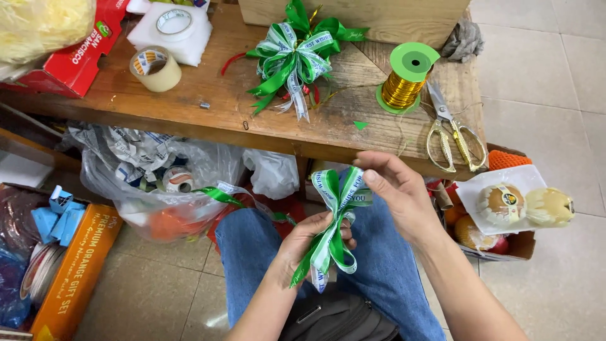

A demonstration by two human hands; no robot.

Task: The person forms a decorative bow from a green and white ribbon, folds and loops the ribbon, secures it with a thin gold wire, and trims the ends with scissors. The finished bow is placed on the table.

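A green and white ribbon bow (336,222) is held over my lap. My left hand (303,243) pinches its middle from below, with loops and tails spilling out on both sides. My right hand (396,189) grips the bow's upper loop between thumb and fingers. A loose ribbon tail (228,193) trails off to the left toward a plastic bag. On the wooden bench (208,101) ahead lies a finished pile of green and white bows (294,55).
A gold wire spool with green ends (405,77) and gold-handled scissors (452,131) sit on the bench's right. Tape rolls (156,68) lie at its left. A clear bag of scraps (151,183), an orange box (74,275) and a fruit box (505,211) stand on the floor.
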